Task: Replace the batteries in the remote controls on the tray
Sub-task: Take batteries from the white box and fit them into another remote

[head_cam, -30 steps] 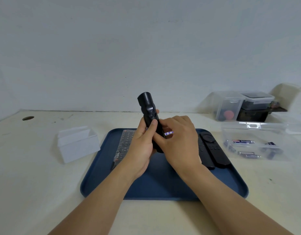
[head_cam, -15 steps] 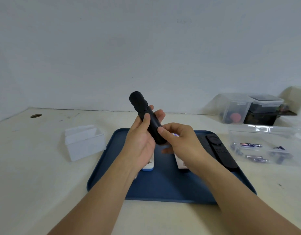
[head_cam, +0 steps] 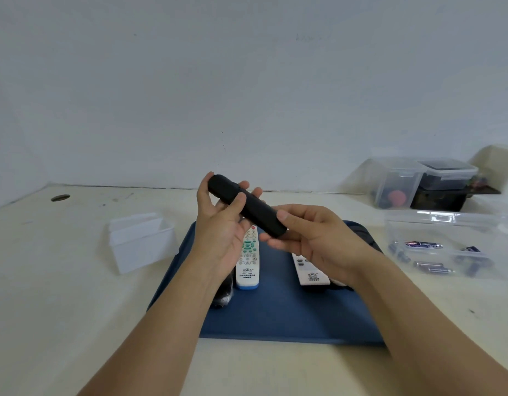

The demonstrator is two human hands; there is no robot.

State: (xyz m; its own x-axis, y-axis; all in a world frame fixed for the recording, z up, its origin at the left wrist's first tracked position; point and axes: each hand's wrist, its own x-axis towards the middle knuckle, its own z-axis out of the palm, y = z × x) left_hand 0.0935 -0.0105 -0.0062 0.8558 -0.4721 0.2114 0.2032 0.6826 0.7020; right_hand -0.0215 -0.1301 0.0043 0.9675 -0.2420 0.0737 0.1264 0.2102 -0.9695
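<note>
A black remote [head_cam: 247, 208] is held above the blue tray [head_cam: 290, 318], lying slanted with its far end up-left. My left hand [head_cam: 221, 224] grips its upper half, thumb across the top. My right hand [head_cam: 310, 238] holds its lower end with thumb and fingers. On the tray lie a white remote with green buttons and a blue end [head_cam: 248, 260], a second white remote [head_cam: 310, 271] partly under my right wrist, and a dark remote [head_cam: 224, 292] half hidden by my left forearm. A clear box [head_cam: 447, 224] at the right holds several batteries [head_cam: 423, 244].
A small white open box [head_cam: 140, 241] stands left of the tray. Clear lidded containers [head_cam: 401, 181] and a dark one [head_cam: 444, 184] sit at the back right by the wall. A round hole [head_cam: 60, 198] marks the table's far left.
The black remote has tilted from nearly upright to slanted. My right hand has shifted onto its lower end. The view has moved, showing the white remotes on the tray.
</note>
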